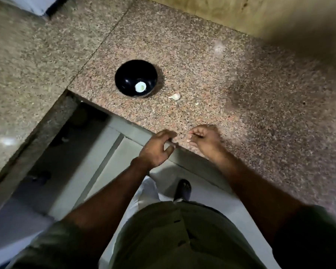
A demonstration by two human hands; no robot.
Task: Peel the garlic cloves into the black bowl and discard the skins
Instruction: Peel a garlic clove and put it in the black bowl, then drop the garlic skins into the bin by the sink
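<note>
The black bowl point(135, 80) stands on the granite counter point(250, 113) with one peeled white clove point(140, 87) inside it. An unpeeled garlic clove point(175, 96) lies just right of the bowl, and a tiny pale scrap point(196, 104) lies beyond it. Both hands hover at the counter's front edge, close together and blurred. My left hand point(157, 147) has loosely curled fingers and nothing visible in them. My right hand point(205, 139) is curled, its fingertips pinching a small pale garlic piece point(188, 141). Whether that piece is clove or skin is unclear.
The counter forms an L, with a second granite slab point(27, 74) to the left and a wooden panel point(211, 12) behind. Below the edge are a grey cabinet front point(97, 164), the floor and my foot point(182, 189). A dark blur covers the top right corner.
</note>
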